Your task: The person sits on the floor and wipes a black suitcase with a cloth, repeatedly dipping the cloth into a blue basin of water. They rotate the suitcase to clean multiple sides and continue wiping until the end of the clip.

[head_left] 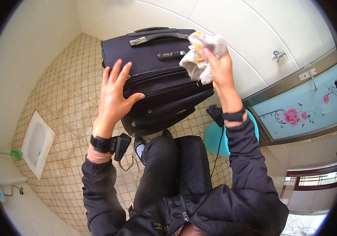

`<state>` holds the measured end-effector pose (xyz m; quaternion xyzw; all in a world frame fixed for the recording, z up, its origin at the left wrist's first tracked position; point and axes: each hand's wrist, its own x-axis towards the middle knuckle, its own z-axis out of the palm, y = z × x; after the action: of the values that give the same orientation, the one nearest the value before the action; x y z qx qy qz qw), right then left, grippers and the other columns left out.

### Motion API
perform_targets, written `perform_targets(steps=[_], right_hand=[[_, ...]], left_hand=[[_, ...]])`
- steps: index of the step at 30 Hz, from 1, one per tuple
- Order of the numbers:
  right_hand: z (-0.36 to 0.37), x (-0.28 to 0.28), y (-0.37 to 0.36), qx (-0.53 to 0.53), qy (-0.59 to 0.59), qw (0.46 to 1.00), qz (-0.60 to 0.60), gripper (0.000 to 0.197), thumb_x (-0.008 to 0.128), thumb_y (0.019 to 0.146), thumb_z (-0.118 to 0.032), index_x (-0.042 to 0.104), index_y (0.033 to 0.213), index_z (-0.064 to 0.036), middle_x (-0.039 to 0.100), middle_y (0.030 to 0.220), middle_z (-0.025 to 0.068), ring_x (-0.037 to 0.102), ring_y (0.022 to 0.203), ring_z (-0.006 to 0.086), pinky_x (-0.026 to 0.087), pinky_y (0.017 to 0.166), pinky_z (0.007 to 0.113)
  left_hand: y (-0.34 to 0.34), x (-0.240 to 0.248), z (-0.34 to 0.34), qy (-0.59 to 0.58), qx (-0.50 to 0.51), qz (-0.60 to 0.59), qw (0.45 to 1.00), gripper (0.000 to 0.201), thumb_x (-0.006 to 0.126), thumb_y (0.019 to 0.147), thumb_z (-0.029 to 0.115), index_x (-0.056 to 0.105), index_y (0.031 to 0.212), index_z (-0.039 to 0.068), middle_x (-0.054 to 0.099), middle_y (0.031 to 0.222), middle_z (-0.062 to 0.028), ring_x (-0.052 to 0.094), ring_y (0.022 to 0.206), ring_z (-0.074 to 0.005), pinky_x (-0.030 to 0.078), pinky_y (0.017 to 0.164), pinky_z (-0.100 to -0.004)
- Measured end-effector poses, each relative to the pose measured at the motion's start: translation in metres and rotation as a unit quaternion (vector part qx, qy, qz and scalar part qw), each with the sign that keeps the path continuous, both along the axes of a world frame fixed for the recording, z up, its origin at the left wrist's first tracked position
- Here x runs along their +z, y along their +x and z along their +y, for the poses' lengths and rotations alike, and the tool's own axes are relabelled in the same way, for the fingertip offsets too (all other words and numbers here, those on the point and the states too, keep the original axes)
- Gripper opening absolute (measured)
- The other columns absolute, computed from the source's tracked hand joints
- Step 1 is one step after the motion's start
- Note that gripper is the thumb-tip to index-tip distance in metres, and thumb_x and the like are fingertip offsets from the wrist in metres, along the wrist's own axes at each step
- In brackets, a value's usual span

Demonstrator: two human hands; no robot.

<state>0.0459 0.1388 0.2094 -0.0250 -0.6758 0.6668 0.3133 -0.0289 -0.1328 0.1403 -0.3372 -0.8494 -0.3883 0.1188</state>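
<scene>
A black fabric suitcase (137, 55) stands upright on the floor in front of my knees, its carry handle (156, 37) and a small dark combination lock (170, 55) on the face turned up to me. My right hand (220, 70) is closed round a crumpled white cloth (200, 63) with yellow patches, at the suitcase's right upper edge. My left hand (115, 92) has its fingers spread and nothing in it. It is over the suitcase's left edge near the zips; whether it touches the fabric I cannot tell.
A turquoise bucket (215, 139) stands by my right knee. At left, a white squat toilet (37, 145) is set in the tiled floor (74, 78), with a green brush (13, 153) beside it. A tap (279, 55) juts from the right wall, near a flower-patterned door (298, 106).
</scene>
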Motion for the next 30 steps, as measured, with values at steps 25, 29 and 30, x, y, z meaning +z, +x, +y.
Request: perform_targets(steps=[25,29,30], right_hand=[[0.109,-0.056,-0.031,-0.146,0.399,0.884,-0.196,0.03,0.066,0.085,-0.02,0.067,0.112,-0.0056,0.07,0.103,0.0184,0.068,0.095,0.0336,0.053,0.083,0.041],[0.042,-0.07,-0.079,-0.151,0.571,0.791,-0.16,0.023,0.068,0.084,-0.023,0.069,0.103,-0.0092,0.069,0.1,0.0133,0.066,0.097,0.031,0.049,0.087,0.042],[0.025,-0.067,-0.086,-0.128,0.575,0.791,-0.165,0.025,0.068,0.083,-0.025,0.068,0.103,-0.0098,0.068,0.103,0.0125,0.064,0.101,0.0321,0.048,0.09,0.045]], left_hand=[[0.006,-0.044,0.018,0.074,0.015,0.055,0.996,0.066,0.055,0.077,0.013,0.047,0.142,0.011,0.04,0.151,-0.0112,0.012,0.147,-0.0427,0.02,0.117,-0.0525],[0.007,-0.048,0.017,0.062,0.012,0.05,0.997,0.066,0.055,0.077,0.012,0.045,0.142,0.003,0.04,0.151,-0.0127,0.009,0.148,-0.043,0.018,0.119,-0.0502],[0.006,-0.048,0.017,0.066,0.012,0.05,0.996,0.066,0.055,0.077,0.012,0.044,0.142,0.002,0.039,0.152,-0.0128,0.009,0.148,-0.0428,0.017,0.119,-0.0506]])
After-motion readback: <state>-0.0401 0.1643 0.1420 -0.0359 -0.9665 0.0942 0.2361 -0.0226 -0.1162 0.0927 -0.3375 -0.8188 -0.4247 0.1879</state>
